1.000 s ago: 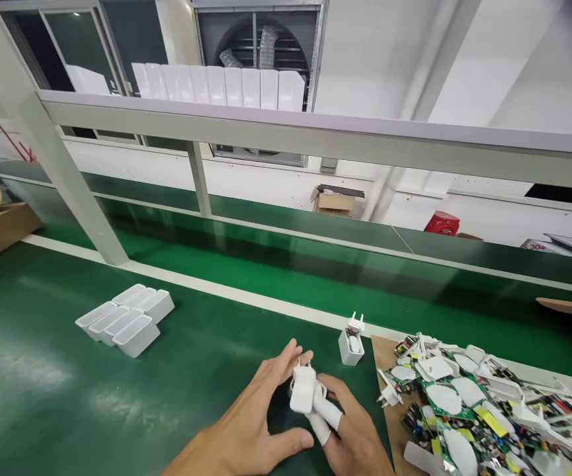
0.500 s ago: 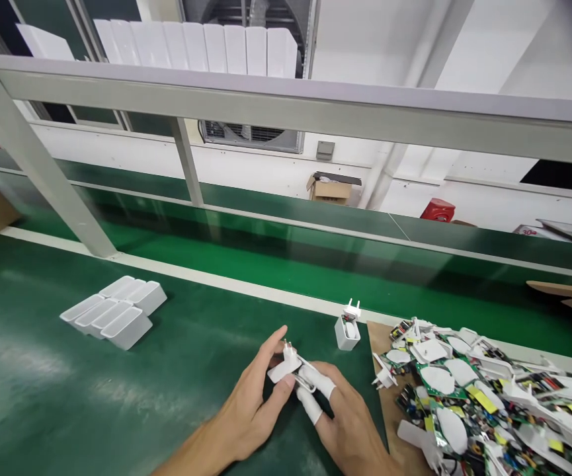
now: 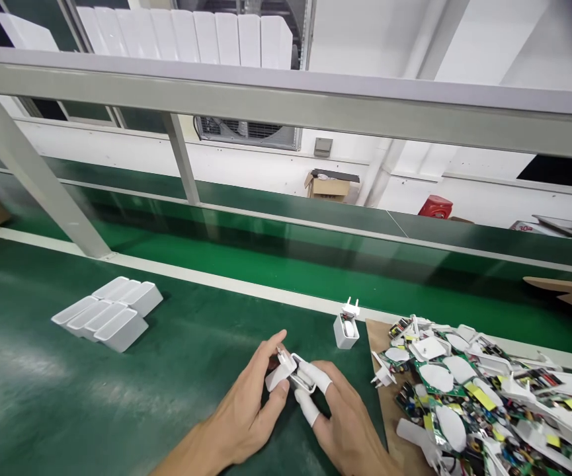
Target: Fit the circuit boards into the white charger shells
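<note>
Both hands met low at centre: the left hand (image 3: 250, 413) curled with thumb and fingers pinched, the right hand (image 3: 341, 423) beside it, two fingertips (image 3: 310, 404) white-capped.

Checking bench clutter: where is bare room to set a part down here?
Bare green mat lies between the white housings and the left hand; more in front of the housings. It is crowded on the right, where the parts pile covers the cardboard beside the right hand.

No legible text; faint red marks on tray (image 3: 528, 227), unreadable.
</note>
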Action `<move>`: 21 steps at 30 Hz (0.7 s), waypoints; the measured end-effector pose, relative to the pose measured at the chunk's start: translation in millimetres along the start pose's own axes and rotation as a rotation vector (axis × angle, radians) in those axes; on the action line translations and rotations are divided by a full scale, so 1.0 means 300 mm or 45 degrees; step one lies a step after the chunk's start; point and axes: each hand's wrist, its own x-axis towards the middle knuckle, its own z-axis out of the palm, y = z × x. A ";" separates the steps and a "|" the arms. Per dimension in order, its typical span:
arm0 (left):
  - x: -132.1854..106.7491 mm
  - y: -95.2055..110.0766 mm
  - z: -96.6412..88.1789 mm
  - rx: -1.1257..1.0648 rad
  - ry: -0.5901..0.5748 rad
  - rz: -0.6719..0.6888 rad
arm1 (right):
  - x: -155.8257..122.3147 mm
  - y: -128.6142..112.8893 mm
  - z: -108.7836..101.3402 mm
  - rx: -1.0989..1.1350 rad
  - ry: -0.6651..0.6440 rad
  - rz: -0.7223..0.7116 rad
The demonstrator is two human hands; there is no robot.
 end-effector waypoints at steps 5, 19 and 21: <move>0.010 0.008 0.009 0.074 -0.012 0.120 | 0.024 -0.025 0.008 0.802 0.031 0.620; 0.005 0.015 0.051 0.163 0.244 0.370 | 0.069 -0.116 -0.001 1.738 0.036 1.205; 0.002 0.017 0.051 0.158 0.237 0.356 | 0.070 -0.118 0.000 1.725 0.039 1.226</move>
